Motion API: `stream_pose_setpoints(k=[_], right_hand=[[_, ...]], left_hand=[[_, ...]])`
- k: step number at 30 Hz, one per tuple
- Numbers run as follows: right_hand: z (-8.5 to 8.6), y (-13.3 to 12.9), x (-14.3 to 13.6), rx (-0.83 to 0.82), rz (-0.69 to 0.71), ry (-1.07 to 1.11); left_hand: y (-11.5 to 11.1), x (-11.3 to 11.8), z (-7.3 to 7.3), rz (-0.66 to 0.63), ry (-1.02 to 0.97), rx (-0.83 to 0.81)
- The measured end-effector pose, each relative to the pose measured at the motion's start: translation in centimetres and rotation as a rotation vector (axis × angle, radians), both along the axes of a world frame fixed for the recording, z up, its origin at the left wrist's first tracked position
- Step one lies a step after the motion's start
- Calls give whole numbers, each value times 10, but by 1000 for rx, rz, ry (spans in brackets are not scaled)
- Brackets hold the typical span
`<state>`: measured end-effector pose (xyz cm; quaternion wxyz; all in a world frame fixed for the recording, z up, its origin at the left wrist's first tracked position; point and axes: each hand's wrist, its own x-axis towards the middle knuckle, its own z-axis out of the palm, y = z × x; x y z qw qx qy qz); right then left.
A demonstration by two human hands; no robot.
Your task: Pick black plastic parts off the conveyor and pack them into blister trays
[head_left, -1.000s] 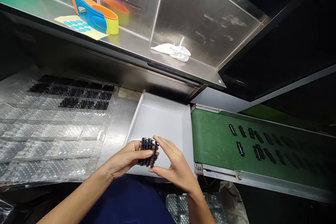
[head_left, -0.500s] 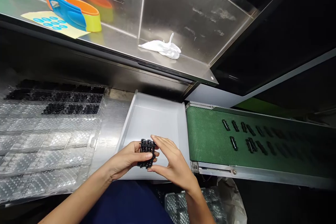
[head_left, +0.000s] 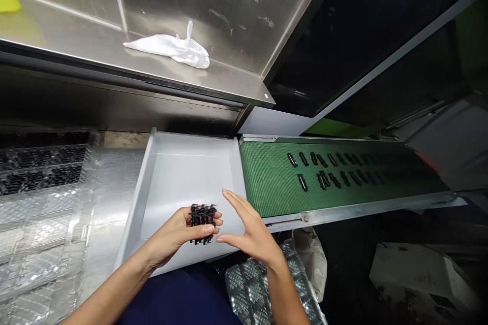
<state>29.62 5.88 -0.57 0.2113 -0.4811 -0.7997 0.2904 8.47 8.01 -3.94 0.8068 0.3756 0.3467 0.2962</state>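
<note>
A small stack of black plastic parts (head_left: 202,221) rests in my left hand (head_left: 175,231), the thumb across its front and the fingers behind it. Just right of the stack is my right hand (head_left: 249,231), thumb and fingers spread apart with nothing between them. Both hands are over the near end of a white tray (head_left: 183,167). More black parts of similar size lie in two rows on a green conveyor belt (head_left: 263,177) to the right.
At left, a clear plastic tray (head_left: 30,244) has black parts in its far pockets. A metal shelf (head_left: 236,84) runs above, with a crumpled white glove-like item (head_left: 171,50) on it. Below my right arm are more clear trays (head_left: 247,289) and a whitish bag (head_left: 310,259). A pale box (head_left: 415,274) stands lower right.
My right hand has opened away from the stack, which stays in my left hand. The view has turned to the right, showing more of the belt.
</note>
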Motion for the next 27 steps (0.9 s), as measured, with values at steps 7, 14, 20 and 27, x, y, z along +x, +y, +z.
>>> stream_pose_setpoints(k=[7, 14, 20, 27], right_hand=[[3, -8, -4, 102, 120, 5], [-1, -11, -15, 234, 144, 23], [1, -9, -27, 318, 175, 35], [10, -11, -29, 312, 169, 37]], left_hand=[[-1, 10, 1, -43, -13, 35], [-8, 3, 10, -23, 9, 98], [-16, -4, 15, 22, -27, 79], [-22, -7, 13, 29, -30, 59]])
